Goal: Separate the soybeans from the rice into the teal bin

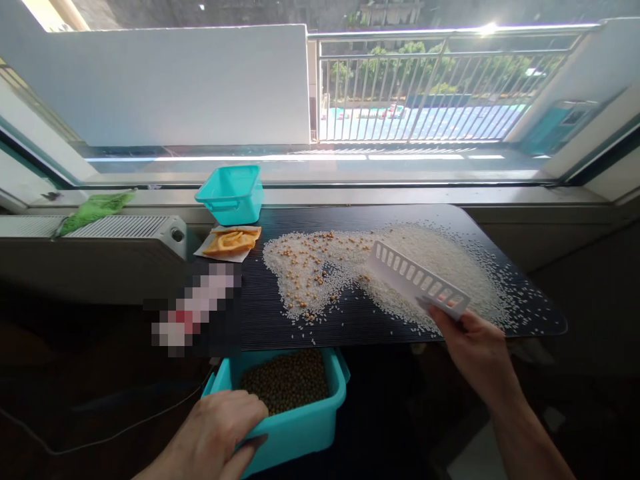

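Between six and seven o'clock from the middle of the view, a turquoise tub point(295, 430) sits by the tabletop's near edge, filled partway with small round brownish-green beans point(287, 383). The left hand point(220, 417), at seven o'clock, is clamped on its near-left rim, thumb on the outside. Well apart from it, at four o'clock, the right hand point(477, 347) grips one end of a white slotted plastic piece point(400, 283), which slants toward ten o'clock across the white grains point(435, 250), heaped widest at three o'clock. Yellowish beans point(303, 305) dot their left part. At ten o'clock stands a second turquoise tub point(240, 212) with a side handle. Just below it, at nine, white paper point(239, 255) holds orange strips point(227, 243).

A pixelated patch at eight o'clock hides whatever is printed there. The tabletop point(260, 320) is dark, with a fine grain and a rounded corner at four. Farther out at nine, a green cloth point(97, 208) lies on a radiator point(120, 257). A windowsill point(350, 195) crosses at twelve; beyond it a metal railing point(445, 32) fronts trees at one.
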Available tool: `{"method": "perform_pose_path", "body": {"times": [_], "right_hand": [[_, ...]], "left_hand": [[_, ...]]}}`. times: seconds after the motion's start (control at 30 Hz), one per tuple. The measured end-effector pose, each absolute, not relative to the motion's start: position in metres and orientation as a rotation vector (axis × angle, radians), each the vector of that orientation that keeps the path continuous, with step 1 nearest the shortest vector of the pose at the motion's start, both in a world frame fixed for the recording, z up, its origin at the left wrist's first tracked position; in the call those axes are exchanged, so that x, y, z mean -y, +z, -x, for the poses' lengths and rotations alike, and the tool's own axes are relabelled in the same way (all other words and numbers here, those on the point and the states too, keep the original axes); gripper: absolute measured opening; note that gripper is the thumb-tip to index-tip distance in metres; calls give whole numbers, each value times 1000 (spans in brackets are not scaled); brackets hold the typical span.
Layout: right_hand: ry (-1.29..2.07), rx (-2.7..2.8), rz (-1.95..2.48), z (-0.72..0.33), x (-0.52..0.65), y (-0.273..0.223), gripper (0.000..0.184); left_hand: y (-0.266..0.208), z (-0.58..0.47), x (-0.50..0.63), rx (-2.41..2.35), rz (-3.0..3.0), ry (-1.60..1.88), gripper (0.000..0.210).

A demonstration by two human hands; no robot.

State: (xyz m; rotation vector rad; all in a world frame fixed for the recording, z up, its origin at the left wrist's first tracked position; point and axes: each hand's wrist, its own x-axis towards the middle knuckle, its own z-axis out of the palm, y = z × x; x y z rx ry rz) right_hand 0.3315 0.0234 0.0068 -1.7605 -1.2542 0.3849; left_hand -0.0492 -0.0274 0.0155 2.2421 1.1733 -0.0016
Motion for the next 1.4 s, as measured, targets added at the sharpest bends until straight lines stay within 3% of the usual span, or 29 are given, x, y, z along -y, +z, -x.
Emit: {"method": "perform_pose_path", "body": {"times": [0.27,0.63,1.4], "right_hand": [[424,1186,1744,-324,-14,-1,25],[663,1331,1549,-293,-12,1,18],[714,1274,1522,-295,12,-7,18]], "left_hand": [[16,39,20,-1023,-2343,94,11],[19,31,23,-1092,-2274,-30,16],[29,21,35,-1114,-2331,-75,19]]}}
